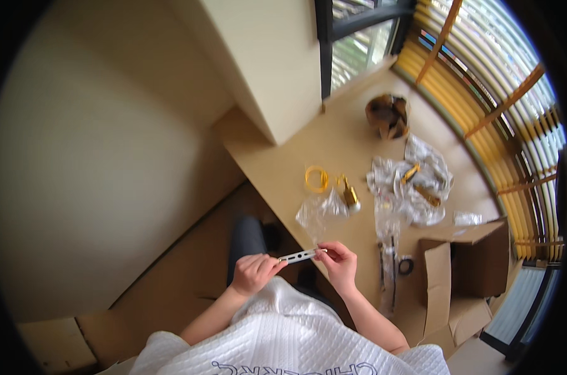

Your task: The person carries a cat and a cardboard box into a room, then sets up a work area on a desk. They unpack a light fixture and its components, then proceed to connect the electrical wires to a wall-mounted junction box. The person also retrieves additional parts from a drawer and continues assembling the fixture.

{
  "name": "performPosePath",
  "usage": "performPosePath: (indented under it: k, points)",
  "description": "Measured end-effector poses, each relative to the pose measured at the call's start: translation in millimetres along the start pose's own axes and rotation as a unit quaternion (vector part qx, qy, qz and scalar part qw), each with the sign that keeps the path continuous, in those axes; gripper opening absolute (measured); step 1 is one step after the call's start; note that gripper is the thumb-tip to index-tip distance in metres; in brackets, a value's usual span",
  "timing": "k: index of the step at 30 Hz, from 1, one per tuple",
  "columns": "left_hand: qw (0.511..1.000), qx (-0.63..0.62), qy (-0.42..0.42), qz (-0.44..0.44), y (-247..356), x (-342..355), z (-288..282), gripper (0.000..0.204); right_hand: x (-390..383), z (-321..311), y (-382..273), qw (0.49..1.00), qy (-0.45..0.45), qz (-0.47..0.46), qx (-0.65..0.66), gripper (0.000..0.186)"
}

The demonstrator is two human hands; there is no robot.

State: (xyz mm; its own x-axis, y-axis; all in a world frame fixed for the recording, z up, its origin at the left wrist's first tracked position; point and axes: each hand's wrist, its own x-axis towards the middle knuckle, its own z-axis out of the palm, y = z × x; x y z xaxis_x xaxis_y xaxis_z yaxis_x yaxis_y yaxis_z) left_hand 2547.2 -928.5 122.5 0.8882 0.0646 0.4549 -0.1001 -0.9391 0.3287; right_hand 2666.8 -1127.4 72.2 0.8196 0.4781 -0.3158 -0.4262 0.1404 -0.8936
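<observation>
Just above my lap and before the table edge, I hold a narrow white slotted mounting bracket point(298, 256) with dark holes along it. My left hand point(253, 274) is closed round its left end. The fingers of my right hand point(339, 264) pinch at the other end, where a small light-coloured bit shows that is too small to name. Nearest on the table lies a crumpled clear plastic bag point(321, 211). Beyond it are a coil of yellow cord point(316, 179) and a brass lamp socket point(349, 194) with a pale end.
An open cardboard box point(438, 284) stands at the right of the table point(277, 164). White plastic wrapping point(428, 209) with brass-coloured parts lies beyond. Near the box are a black ring point(406, 267) and bagged dark rods point(393, 269). Crumpled brown paper point(388, 116) sits by the window.
</observation>
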Motion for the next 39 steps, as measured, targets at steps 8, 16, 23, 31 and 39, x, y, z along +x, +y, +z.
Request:
performPosePath:
  k: [8,16,23,31,39]
  points:
    - [0.934,0.171,0.242,0.198,-81.9,159.1,-92.5,0.028,121.9,107.4,-167.5,0.929,-0.013,-0.359,-0.084,0.019]
    - [0.805,0.254,0.42,0.333,-124.6,339.0,-258.9,0.025,188.6,245.0,-394.6,0.78,-0.029,-0.622,-0.058,0.028]
    - [0.767,0.187,0.446,0.422,-86.9,472.1,-389.8,0.014,163.8,300.0,-527.8,0.751,0.07,-0.656,0.038,0.022]
    - [0.748,0.187,0.454,0.446,-43.1,524.4,-463.0,0.014,148.0,332.3,-603.1,0.719,0.062,-0.669,0.177,0.016]
    - [0.732,0.204,0.46,0.459,-27.2,544.7,-468.8,0.016,149.7,327.1,-627.1,0.71,0.065,-0.67,0.205,0.016]
